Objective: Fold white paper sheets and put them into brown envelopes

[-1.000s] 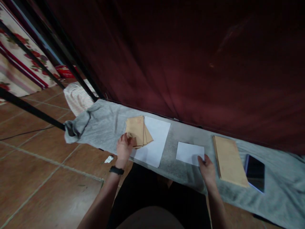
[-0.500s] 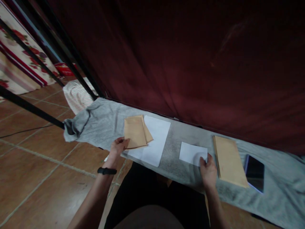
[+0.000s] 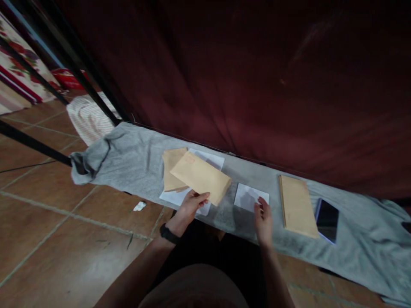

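My left hand (image 3: 192, 204) pinches the near edge of a brown paper envelope (image 3: 201, 173), raised over the grey cloth, with a faint red print at one corner. Under and left of it lie other brown envelopes (image 3: 173, 164) on white paper sheets (image 3: 212, 159). My right hand (image 3: 263, 216) is at the right edge of a small white piece of paper (image 3: 245, 196) that lies flat; its thumb and fingers are apart. Whether the fingertips press on the paper is hard to see.
A stack of brown envelopes (image 3: 298, 207) lies right of my right hand, beside a dark phone (image 3: 327, 220). The grey cloth (image 3: 135, 147) covers a narrow bench along a dark red curtain (image 3: 224, 85). Black metal bars (image 3: 35, 143) stand at the left.
My left hand has lifted an envelope from the left pile and moved it right, turning it. My right hand's fingers have loosened at the white paper's edge; the paper stays put.
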Demonstrator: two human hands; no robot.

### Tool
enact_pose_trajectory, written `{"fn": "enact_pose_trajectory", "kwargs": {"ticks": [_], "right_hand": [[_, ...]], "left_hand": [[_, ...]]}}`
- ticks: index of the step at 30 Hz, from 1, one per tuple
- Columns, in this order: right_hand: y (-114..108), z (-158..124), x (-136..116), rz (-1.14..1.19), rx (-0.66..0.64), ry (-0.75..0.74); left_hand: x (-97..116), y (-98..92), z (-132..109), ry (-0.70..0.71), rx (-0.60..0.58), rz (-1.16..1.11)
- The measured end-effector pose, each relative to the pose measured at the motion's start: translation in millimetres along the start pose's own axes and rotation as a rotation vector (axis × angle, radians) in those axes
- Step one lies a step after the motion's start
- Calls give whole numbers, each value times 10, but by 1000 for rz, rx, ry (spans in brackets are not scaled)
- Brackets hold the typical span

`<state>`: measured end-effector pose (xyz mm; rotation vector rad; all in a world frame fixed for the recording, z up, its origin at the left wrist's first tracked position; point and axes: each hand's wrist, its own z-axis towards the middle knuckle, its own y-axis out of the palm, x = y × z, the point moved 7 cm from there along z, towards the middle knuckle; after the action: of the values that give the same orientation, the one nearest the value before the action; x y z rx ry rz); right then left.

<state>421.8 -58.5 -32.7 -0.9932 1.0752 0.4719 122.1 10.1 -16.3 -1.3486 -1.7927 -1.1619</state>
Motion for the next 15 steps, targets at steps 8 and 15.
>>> {"fn": "enact_pose_trajectory", "kwargs": {"ticks": [8,15], "right_hand": [[635,-326,-203,583,-327,384],[489,-214,0,563,-219,367]], "left_hand": [[-393,640,-54,70,-144,175],[-350,759,-253,308,-416,913]]}}
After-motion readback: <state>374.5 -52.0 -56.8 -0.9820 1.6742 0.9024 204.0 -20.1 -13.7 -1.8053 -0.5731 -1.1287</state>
